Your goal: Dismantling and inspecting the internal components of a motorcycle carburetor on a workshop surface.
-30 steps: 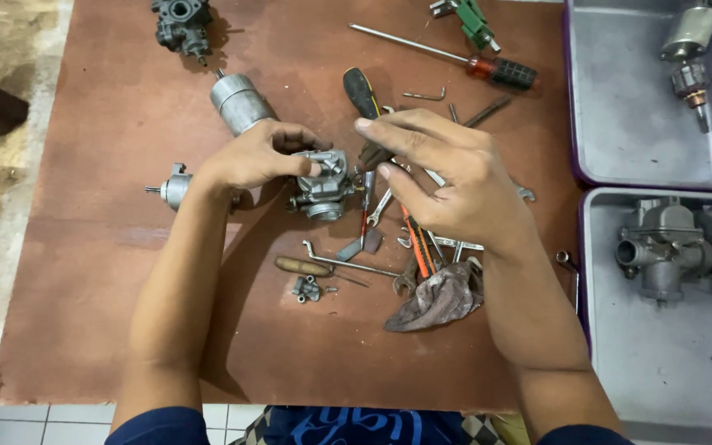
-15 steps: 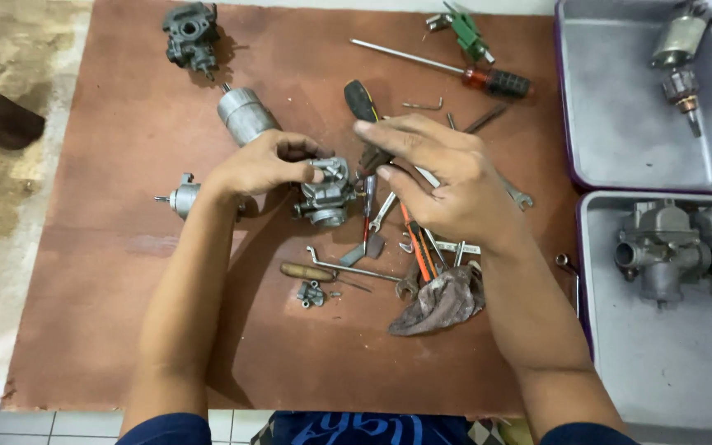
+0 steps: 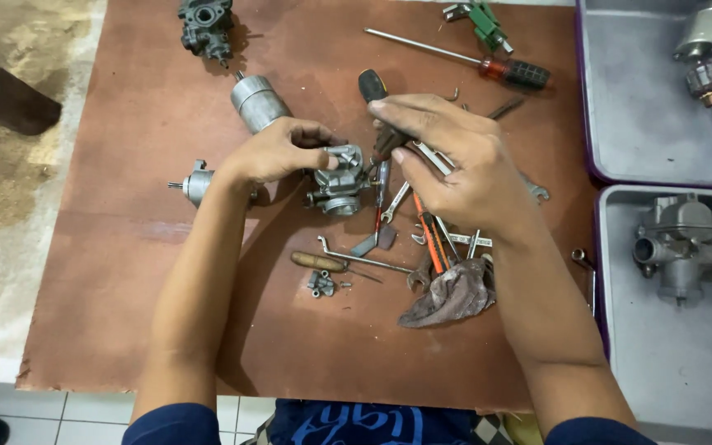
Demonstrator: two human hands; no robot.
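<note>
Carburettor body point(image 3: 338, 183), grey cast metal, sits near the middle of the brown board point(image 3: 125, 272), a little toward the far edge. Largest of all is that board, which carries almost everything. Off its right edge stand two grey trays: the far tray point(image 3: 644, 124) holds a motor armature point(image 3: 702, 49), the near tray point(image 3: 661, 363) another carburettor point(image 3: 681, 243).

The left hand point(image 3: 278, 152) comes in from the near edge and has its fingers curled round the carburettor body's left side, thumb on its top. The right hand point(image 3: 455, 165) hovers over the tool pile just to the right, fingers closed on a dark screwdriver handle point(image 3: 377, 103); its shaft seems to run down beside the carburettor, though the fingers hide much of it.

A dark engine part point(image 3: 205, 26) lies at the far edge. A red-handled screwdriver point(image 3: 488, 66) lies toward the far right corner. A silver cylinder point(image 3: 257, 103) lies just beyond the left hand, and a small metal fitting point(image 3: 195, 183) rests toward the left edge. A brown rag point(image 3: 451, 292) lies under the right wrist, a wooden-handled tool point(image 3: 319, 262) beside it, and tiny fittings point(image 3: 321, 284) just nearer.
</note>
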